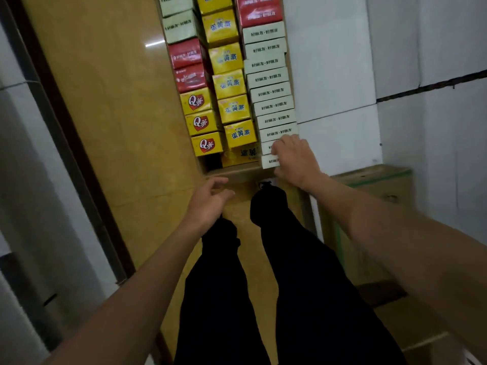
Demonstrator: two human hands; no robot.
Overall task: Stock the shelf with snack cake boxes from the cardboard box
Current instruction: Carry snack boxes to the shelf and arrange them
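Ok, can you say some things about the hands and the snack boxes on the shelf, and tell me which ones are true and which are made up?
1. The right hand is on the pale boxes in the right-hand row. True.
2. The left hand is holding a yellow box. False: it holds nothing, its fingers loose near the shelf edge.
3. The boxes with a big Q are in the left-hand row. True.
4. The middle row is all red boxes. False: the middle row is yellow boxes; red boxes sit in the left row and at the top right.
5. A cardboard box stands to the right, below the right arm. True.
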